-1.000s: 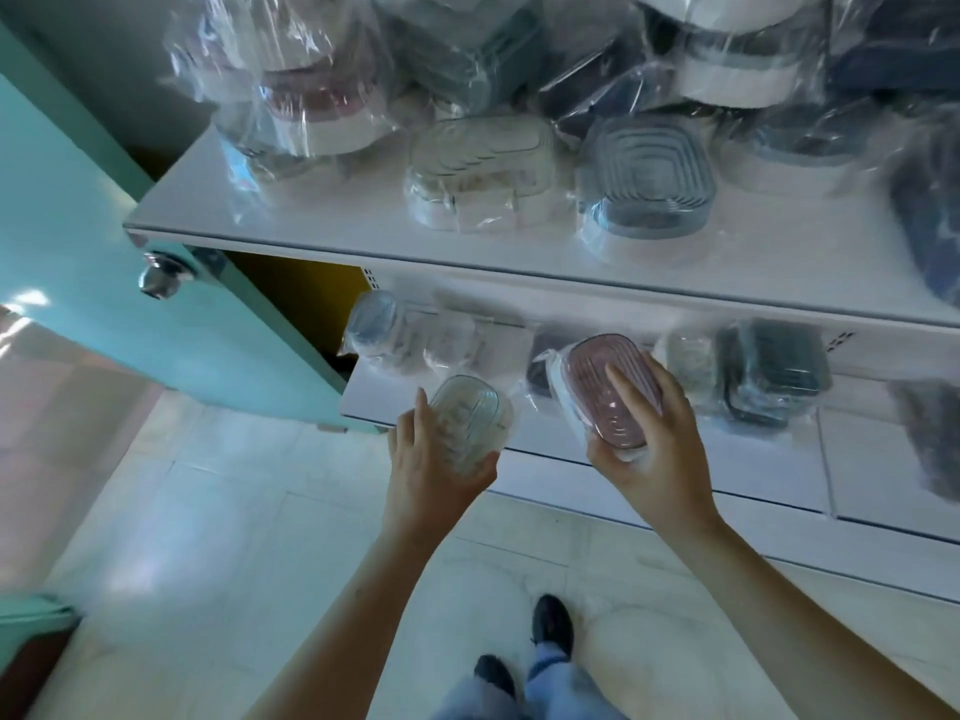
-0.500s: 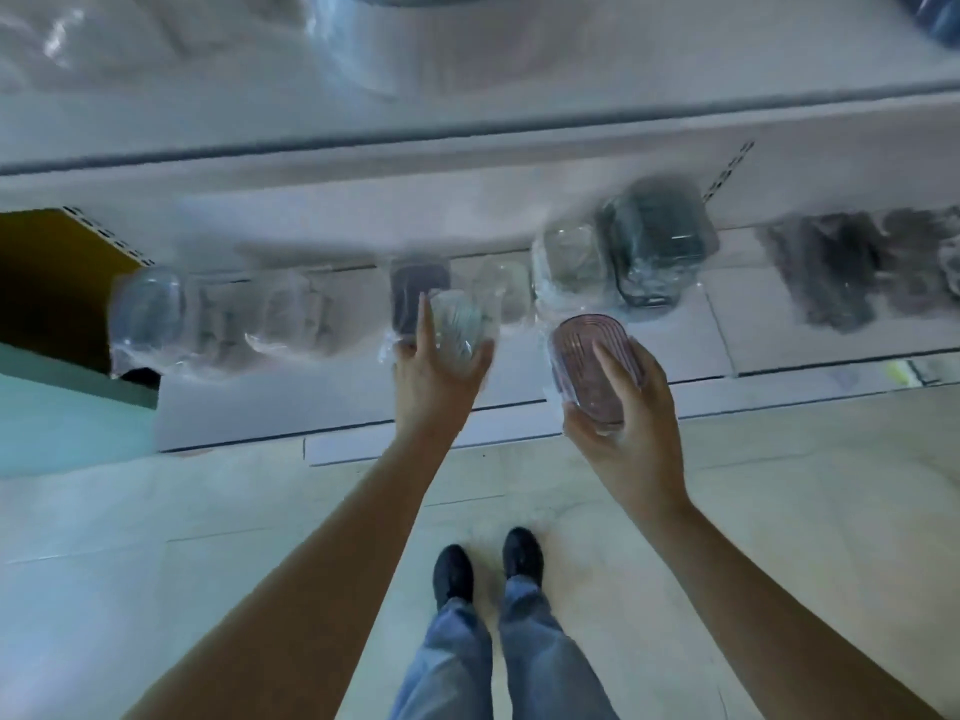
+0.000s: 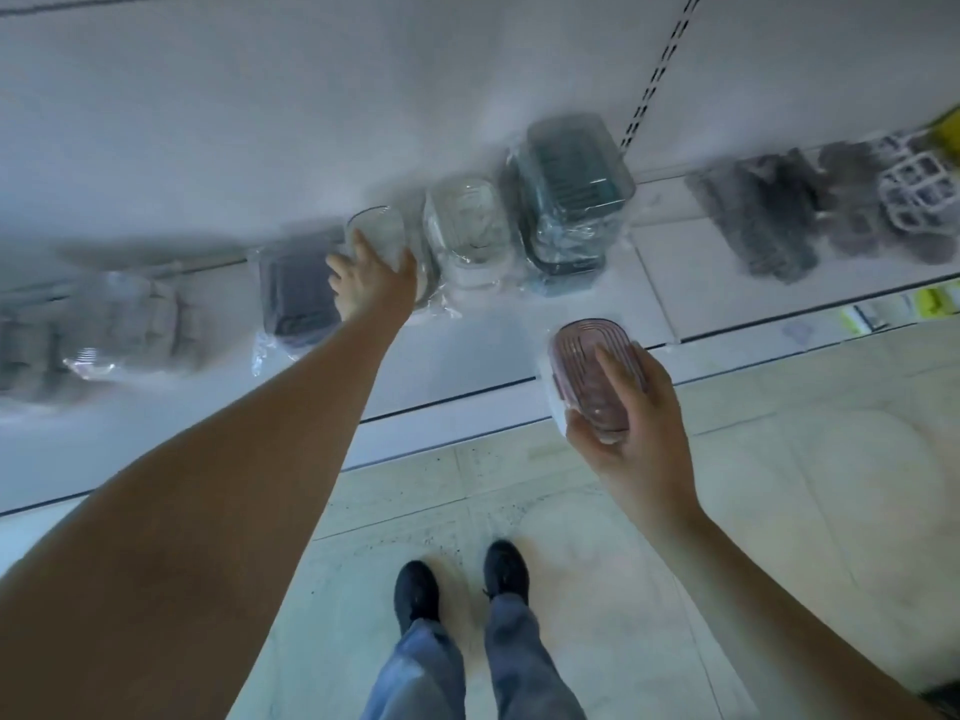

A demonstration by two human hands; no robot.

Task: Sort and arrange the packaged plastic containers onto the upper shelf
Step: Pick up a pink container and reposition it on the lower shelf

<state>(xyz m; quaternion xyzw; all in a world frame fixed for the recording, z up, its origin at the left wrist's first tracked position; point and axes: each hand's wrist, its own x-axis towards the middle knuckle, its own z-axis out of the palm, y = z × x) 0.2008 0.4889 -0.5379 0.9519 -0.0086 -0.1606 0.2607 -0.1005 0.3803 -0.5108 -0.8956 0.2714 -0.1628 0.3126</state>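
The pink container [image 3: 592, 379], light, stiff and film-slick, is being clasped across its sides by the right hand [image 3: 631, 433]; the left hand [image 3: 371, 285] is apparently closing round a clear container [image 3: 375, 232] near the lower shelf [image 3: 467, 366] back edge.

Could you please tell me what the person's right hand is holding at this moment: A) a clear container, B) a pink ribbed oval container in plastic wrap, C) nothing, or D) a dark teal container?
B: the right hand grips the pink ribbed oval container above the shelf edge, while the left hand reaches to a clear container on the lower shelf.
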